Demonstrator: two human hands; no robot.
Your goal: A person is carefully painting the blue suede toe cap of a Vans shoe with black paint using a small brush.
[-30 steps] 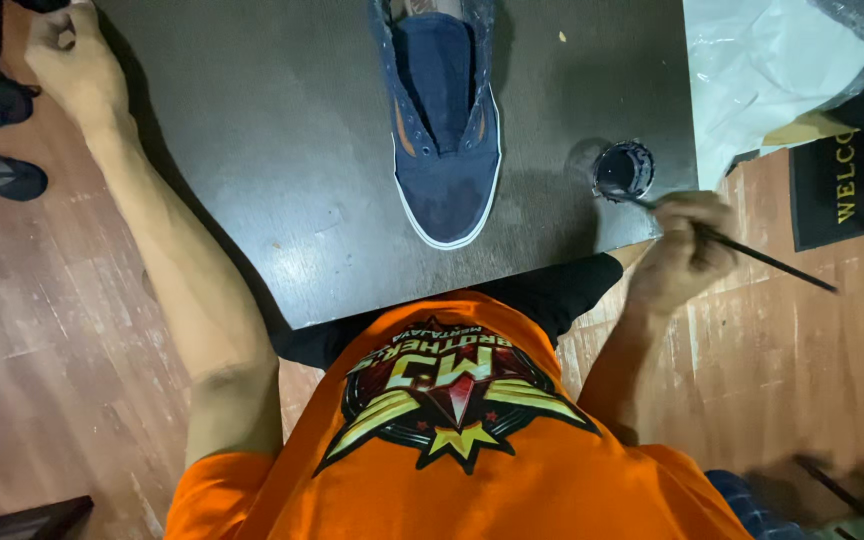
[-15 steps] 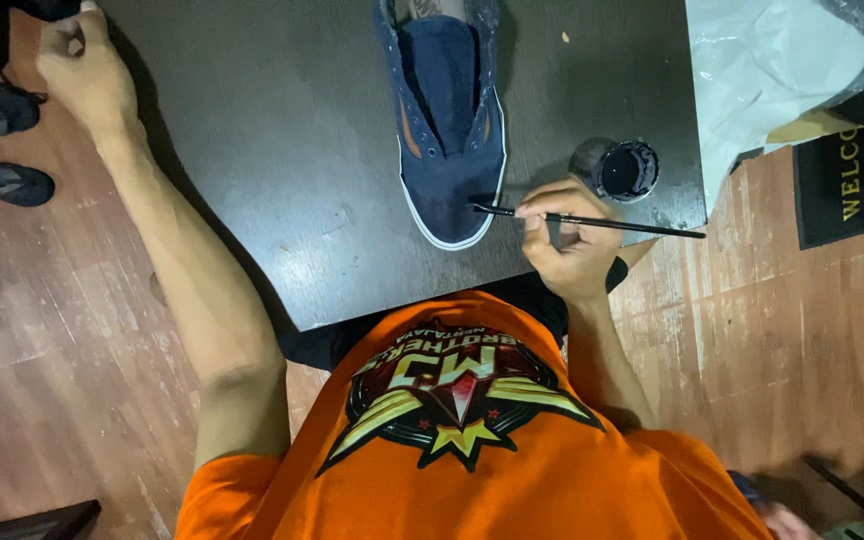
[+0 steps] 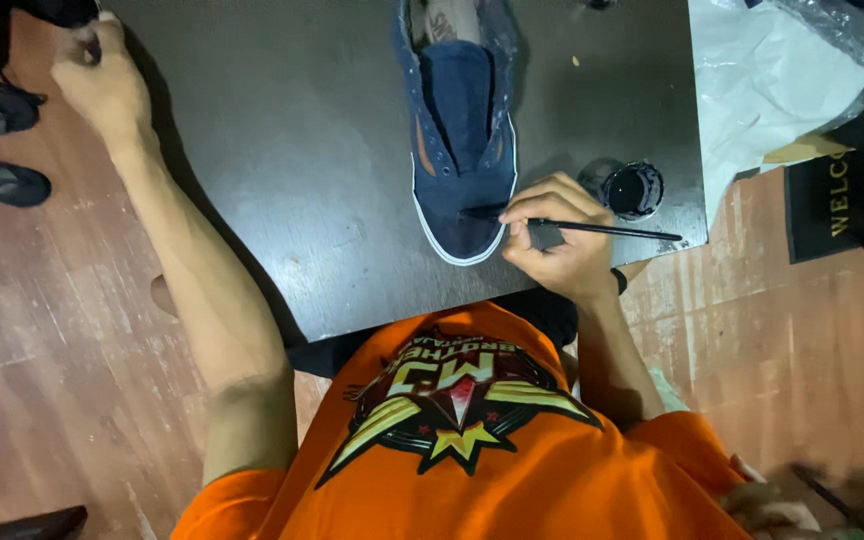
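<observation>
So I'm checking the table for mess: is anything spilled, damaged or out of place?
Nothing looks spilled. The open jar of dark liquid stands upright near the table edge. The right hand holds the brush tip on the blue shoe toe.

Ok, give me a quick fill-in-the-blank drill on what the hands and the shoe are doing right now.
1. The right hand holds a thin ____ with its tip on the shoe.
2. The shoe is dark ____ with a white sole edge.
3. The small open jar stands on the table, to the ____ of the shoe in the picture.
4. The left hand rests at the table's ____.

Missing words: brush; blue; right; corner
</observation>
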